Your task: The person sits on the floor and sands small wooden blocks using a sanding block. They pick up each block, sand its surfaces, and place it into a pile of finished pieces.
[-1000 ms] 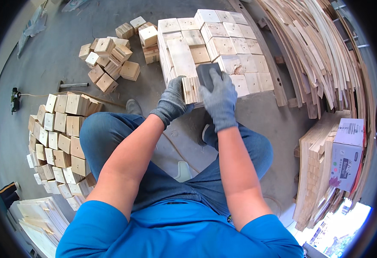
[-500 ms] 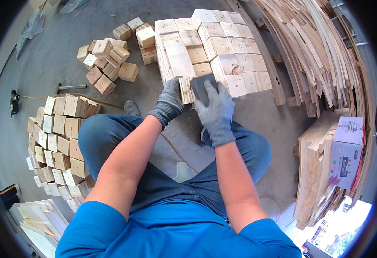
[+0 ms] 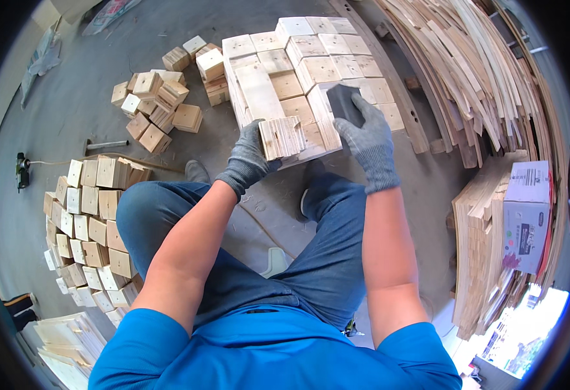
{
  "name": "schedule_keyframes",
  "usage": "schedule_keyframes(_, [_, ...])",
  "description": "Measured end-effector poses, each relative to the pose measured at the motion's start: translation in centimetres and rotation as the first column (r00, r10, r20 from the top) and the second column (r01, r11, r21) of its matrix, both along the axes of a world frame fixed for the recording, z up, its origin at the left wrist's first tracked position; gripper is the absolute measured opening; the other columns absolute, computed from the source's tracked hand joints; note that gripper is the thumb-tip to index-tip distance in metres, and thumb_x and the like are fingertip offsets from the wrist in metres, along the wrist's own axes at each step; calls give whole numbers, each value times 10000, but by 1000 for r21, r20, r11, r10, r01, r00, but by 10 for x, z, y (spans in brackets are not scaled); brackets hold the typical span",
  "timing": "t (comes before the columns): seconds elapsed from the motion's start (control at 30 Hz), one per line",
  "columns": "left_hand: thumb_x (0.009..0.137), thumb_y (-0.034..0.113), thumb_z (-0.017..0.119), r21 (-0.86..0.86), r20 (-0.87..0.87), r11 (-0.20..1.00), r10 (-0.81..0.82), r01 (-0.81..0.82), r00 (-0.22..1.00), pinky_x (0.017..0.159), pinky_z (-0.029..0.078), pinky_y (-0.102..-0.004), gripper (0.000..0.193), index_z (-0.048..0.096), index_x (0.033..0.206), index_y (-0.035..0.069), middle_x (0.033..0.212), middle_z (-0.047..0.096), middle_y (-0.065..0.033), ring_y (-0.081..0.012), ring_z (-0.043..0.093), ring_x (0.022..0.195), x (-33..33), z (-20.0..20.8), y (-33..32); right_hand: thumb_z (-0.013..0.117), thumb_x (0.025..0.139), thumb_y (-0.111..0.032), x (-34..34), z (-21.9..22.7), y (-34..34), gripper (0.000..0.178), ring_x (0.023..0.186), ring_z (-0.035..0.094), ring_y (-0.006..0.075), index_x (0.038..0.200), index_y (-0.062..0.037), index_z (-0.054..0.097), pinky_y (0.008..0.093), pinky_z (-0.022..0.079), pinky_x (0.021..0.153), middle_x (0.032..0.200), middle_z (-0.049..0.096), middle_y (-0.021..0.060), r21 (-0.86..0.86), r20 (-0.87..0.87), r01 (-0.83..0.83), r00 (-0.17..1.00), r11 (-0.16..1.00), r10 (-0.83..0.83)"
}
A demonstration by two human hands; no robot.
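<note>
My left hand (image 3: pixel 246 156), in a grey knit glove, grips a pale wooden block (image 3: pixel 282 138) by its left side. The layered face of this block, with lines between its slats, is turned up. In my gloved right hand (image 3: pixel 372 139) is a dark grey sanding block (image 3: pixel 345 105), held up to the right, apart from the wood. Just beyond both hands stands a stack of wooden blocks (image 3: pixel 321 70), with a longer pale piece (image 3: pixel 259 89) lying on its left part. The fingers under the held block are hidden.
Loose blocks (image 3: pixel 148 97) lie in a heap at the far left. A pile of blocks (image 3: pixel 93 221) stands beside my left knee. A hammer (image 3: pixel 106 144) and a green tool (image 3: pixel 22 170) are on the floor. Wood strips (image 3: pixel 454 71) and a lilac carton (image 3: pixel 525 214) line the right.
My right hand has moved right and away with the sanding block, off the wooden block. The left hand has tipped the wooden block so its layered face shows more fully.
</note>
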State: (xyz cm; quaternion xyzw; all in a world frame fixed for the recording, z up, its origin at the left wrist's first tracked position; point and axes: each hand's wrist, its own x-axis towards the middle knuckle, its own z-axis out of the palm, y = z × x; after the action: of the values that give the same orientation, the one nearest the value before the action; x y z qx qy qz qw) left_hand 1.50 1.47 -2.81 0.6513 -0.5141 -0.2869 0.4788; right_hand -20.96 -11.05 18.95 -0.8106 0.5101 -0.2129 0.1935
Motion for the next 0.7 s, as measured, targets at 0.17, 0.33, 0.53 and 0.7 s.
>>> schedule_keyframes(0.17, [618, 208, 1017, 16, -264, 995, -95, 103, 960, 1238, 412, -392, 1290, 231, 1621, 3, 1523, 512, -166, -275, 528, 1400, -12, 33, 2, 895, 836, -293, -44, -8, 19, 735, 1316, 645, 365, 1448, 20, 635, 414, 505, 1140, 1427, 661, 250, 196, 191, 102, 971, 975, -140])
schedule_keyframes(0.33, [558, 333, 1055, 12, -120, 1000, -24, 25, 992, 1213, 445, -392, 1341, 314, 1613, -37, 1508, 527, -224, -325, 551, 1390, 5, 46, 5, 898, 830, -283, -40, -11, 14, 734, 1321, 638, 371, 1451, 7, 634, 421, 500, 1147, 1421, 660, 245, 83, 115, 114, 986, 990, -123])
schedule_keyframes(0.53, [590, 330, 1056, 181, -10, 983, -26, 27, 1000, 1162, 497, -407, 1181, 438, 1532, -23, 1437, 586, -200, -300, 604, 1313, 3, 87, 4, 892, 834, -296, -43, -11, 18, 710, 1325, 632, 373, 1436, -10, 648, 426, 495, 1153, 1417, 659, 240, 38, 162, 92, 982, 995, -97])
schedule_keyframes(0.7, [592, 321, 1066, 13, 171, 1000, 13, -15, 985, 1153, 505, -411, 1120, 475, 1504, 50, 1405, 600, -168, -288, 610, 1290, -1, 95, 8, 892, 833, -299, -42, -7, 18, 709, 1333, 627, 372, 1432, -8, 650, 431, 497, 1152, 1429, 648, 243, 39, 169, 91, 981, 995, -96])
